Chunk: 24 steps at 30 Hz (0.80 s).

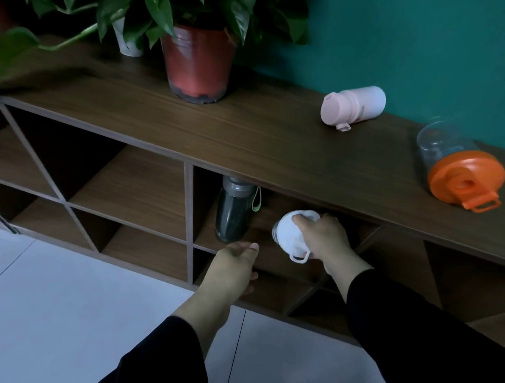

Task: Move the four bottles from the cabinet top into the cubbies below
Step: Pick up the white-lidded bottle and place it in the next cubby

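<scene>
A pink bottle (354, 106) lies on its side on the dark wooden cabinet top (251, 135). Farther right lies a clear bottle with an orange lid (458, 164), lid toward me. In the cubby below, a dark bottle with a green loop (233, 209) stands upright at the left. My right hand (322, 240) grips a white-lidded bottle (291, 234) by its lid inside that same cubby, to the right of the dark bottle. My left hand (233, 269) hovers in front of the cubby's lower edge, fingers loose and holding nothing.
A potted plant in a red pot (197, 64) stands on the cabinet top at the left, leaves hanging over the edge. Wooden cubbies (133, 185) extend left and right, some with diagonal dividers. White floor tiles (45, 310) lie below. A teal wall is behind.
</scene>
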{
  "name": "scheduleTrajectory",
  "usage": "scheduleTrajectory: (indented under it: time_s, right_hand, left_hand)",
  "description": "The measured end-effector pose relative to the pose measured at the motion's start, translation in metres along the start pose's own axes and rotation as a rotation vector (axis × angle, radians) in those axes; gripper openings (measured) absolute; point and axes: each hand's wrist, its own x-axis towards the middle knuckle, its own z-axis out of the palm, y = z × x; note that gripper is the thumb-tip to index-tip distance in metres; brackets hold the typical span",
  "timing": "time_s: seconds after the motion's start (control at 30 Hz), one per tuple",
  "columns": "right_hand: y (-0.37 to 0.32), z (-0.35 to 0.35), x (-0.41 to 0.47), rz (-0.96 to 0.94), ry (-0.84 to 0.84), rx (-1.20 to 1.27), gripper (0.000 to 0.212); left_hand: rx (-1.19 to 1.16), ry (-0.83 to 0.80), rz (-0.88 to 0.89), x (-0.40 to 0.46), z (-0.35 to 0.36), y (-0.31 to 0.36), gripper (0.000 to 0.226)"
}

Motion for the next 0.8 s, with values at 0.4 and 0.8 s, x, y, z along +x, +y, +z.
scheduleTrajectory:
  time_s: [0.4,0.8]
  right_hand:
    - [-0.003,0.004,0.036,0.057,-0.144,0.035,0.059]
    - [-0.001,0.012,0.06,0.301,-0.123,0.326,0.038]
  left_hand:
    - [-0.026,0.015,0.036,0.005,0.001,0.007,0.035]
    - [-0.048,0.021,0.036,0.009,0.003,0.009,0.036]
